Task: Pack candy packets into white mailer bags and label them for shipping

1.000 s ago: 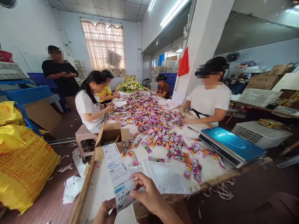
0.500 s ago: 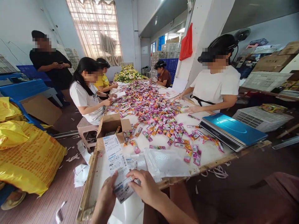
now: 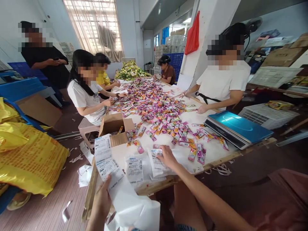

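My left hand (image 3: pixel 102 200) grips the lower end of a long strip of printed shipping labels (image 3: pixel 104 160) at the near left corner of the table. My right hand (image 3: pixel 167 157) reaches forward and lies flat, fingers spread, on a white bubble mailer (image 3: pixel 158 165) that carries a label. A second labelled mailer (image 3: pixel 134 168) lies just left of it. More white bags (image 3: pixel 134 208) hang over the table's near edge below my left hand.
A long white table (image 3: pixel 216 154) holds a heap of pink and purple candy sachets (image 3: pixel 156 112), an open cardboard box (image 3: pixel 115 128) and a blue scale (image 3: pixel 235 126). Several people sit along both sides; one stands at the far left. Yellow sacks (image 3: pixel 29 154) lie on the floor left.
My right hand let go of the label strip and moved forward onto the mailer. My left hand now holds the strip alone, further left. The camera tilted down.
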`<state>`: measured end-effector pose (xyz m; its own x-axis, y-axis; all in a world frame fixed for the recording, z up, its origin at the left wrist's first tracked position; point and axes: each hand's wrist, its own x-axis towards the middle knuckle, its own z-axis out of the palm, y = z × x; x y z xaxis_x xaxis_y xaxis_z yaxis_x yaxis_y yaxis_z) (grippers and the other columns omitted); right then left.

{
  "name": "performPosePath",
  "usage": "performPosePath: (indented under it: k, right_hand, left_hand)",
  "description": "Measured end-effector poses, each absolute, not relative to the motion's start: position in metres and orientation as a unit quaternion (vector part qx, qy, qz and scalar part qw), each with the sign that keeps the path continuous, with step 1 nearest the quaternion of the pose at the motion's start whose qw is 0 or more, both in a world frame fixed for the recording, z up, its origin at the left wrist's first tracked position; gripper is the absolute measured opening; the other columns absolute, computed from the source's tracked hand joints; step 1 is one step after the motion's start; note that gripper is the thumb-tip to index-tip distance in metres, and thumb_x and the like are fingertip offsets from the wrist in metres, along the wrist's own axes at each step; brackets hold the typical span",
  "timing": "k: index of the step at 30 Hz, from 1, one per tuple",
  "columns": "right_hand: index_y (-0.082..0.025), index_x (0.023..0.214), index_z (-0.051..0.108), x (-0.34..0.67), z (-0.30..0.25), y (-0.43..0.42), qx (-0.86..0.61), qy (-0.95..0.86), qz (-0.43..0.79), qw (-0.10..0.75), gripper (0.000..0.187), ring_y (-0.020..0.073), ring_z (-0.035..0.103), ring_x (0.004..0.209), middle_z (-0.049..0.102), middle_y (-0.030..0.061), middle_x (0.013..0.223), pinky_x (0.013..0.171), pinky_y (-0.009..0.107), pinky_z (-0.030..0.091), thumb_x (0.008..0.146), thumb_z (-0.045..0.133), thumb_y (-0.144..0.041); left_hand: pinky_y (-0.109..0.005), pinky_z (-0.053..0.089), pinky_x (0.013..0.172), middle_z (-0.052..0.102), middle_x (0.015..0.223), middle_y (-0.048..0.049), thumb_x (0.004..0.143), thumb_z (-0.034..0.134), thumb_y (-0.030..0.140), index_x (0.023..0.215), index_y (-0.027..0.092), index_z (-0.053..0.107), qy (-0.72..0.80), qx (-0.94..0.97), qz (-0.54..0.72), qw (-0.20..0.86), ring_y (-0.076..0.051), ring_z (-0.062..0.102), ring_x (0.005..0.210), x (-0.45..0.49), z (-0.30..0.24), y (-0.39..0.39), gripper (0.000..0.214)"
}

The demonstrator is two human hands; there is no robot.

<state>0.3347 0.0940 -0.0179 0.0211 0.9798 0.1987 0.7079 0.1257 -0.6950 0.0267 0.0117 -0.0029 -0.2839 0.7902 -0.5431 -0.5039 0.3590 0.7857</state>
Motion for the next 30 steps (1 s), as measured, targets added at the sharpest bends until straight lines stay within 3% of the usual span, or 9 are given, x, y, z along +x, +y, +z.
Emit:
performPosePath:
  k: [2,4,6,9,13,16,21,27,30]
  right_hand:
    - [-0.017,0.117,0.056,0.325,-0.041,0.081,-0.612,-0.712,0.17,0.3,0.044,0.0298,0.046,0.116,0.056,0.0144,0.122,0.099,0.045,0.033,0.082,0.053,-0.043]
    - [-0.023,0.133,0.047,0.319,-0.053,0.07,-0.586,-0.77,0.137,0.212,0.054,0.0281,0.034,0.13,0.045,0.0104,0.139,0.11,0.048,0.017,0.085,0.047,-0.049]
    - [-0.026,0.142,0.036,0.32,-0.057,0.066,-0.577,-0.8,0.117,0.117,0.069,0.0293,0.024,0.137,0.037,0.0072,0.147,0.112,0.051,0.004,0.083,0.044,-0.061]
    - [-0.026,0.145,0.031,0.33,-0.058,0.072,-0.622,-0.774,0.108,0.053,0.085,0.0342,0.009,0.141,0.029,0.0063,0.151,0.109,0.056,-0.008,0.076,0.041,-0.074]
    - [-0.018,0.144,0.033,0.342,-0.056,0.072,-0.678,-0.727,0.096,0.04,0.091,0.0363,0.005,0.141,0.024,0.0093,0.152,0.109,0.058,-0.009,0.076,0.034,-0.078]
    - [-0.017,0.142,0.037,0.337,-0.056,0.063,-0.653,-0.751,0.055,0.075,0.082,0.0321,0.004,0.142,0.02,0.0082,0.153,0.11,0.055,-0.01,0.082,0.031,-0.072]
    - [-0.008,0.143,0.035,0.317,-0.058,0.068,-0.627,-0.767,0.114,0.072,0.076,0.026,0.024,0.139,0.033,0.0146,0.148,0.114,0.046,0.008,0.09,0.024,-0.063]
    - [-0.012,0.144,0.032,0.32,-0.059,0.087,-0.649,-0.745,0.15,0.041,0.08,0.0275,0.015,0.142,0.026,0.0122,0.151,0.114,0.049,0.001,0.087,0.024,-0.067]
    - [-0.016,0.142,0.037,0.343,-0.057,0.083,-0.686,-0.712,0.127,0.079,0.075,0.0282,0.019,0.14,0.028,0.0108,0.151,0.114,0.05,0.006,0.087,0.026,-0.066]
  left_hand:
    - [-0.039,0.055,0.088,0.075,0.099,-0.0118,0.085,0.055,0.024,0.113,0.014,0.061,0.55,0.126,0.544,0.621,-0.028,0.066,0.103,0.04,0.001,0.007,0.031]
    - [-0.04,0.055,0.089,0.075,0.098,-0.0131,0.085,0.056,0.024,0.117,0.01,0.059,0.517,0.142,0.529,0.658,-0.028,0.067,0.101,0.05,0.0,0.006,0.036]
    - [-0.041,0.054,0.089,0.075,0.101,-0.0143,0.084,0.057,0.025,0.117,0.008,0.059,0.501,0.165,0.514,0.677,-0.028,0.067,0.101,0.056,-0.006,0.006,0.037]
    - [-0.038,0.053,0.09,0.074,0.107,-0.0119,0.084,0.058,0.03,0.113,0.012,0.062,0.517,0.188,0.503,0.667,-0.026,0.067,0.102,0.056,-0.02,0.007,0.034]
    - [-0.036,0.053,0.088,0.074,0.106,-0.01,0.079,0.065,0.035,0.108,0.014,0.065,0.545,0.216,0.493,0.643,-0.027,0.067,0.102,0.049,-0.036,0.004,0.036]
    - [-0.033,0.053,0.085,0.075,0.102,-0.0075,0.077,0.066,0.043,0.108,0.015,0.064,0.562,0.228,0.505,0.613,-0.026,0.068,0.099,0.046,-0.04,0.0,0.042]
    - [-0.031,0.055,0.08,0.076,0.099,-0.0079,0.073,0.068,0.048,0.103,0.015,0.066,0.572,0.259,0.499,0.597,-0.028,0.068,0.099,0.048,-0.032,0.002,0.044]
    - [-0.036,0.055,0.082,0.076,0.098,-0.0129,0.069,0.07,0.05,0.098,0.013,0.068,0.589,0.277,0.496,0.574,-0.033,0.065,0.104,0.048,-0.028,0.003,0.047]
    - [-0.035,0.053,0.087,0.076,0.099,-0.0134,0.067,0.07,0.053,0.092,0.013,0.069,0.591,0.28,0.493,0.574,-0.032,0.064,0.108,0.048,-0.033,0.0,0.047]
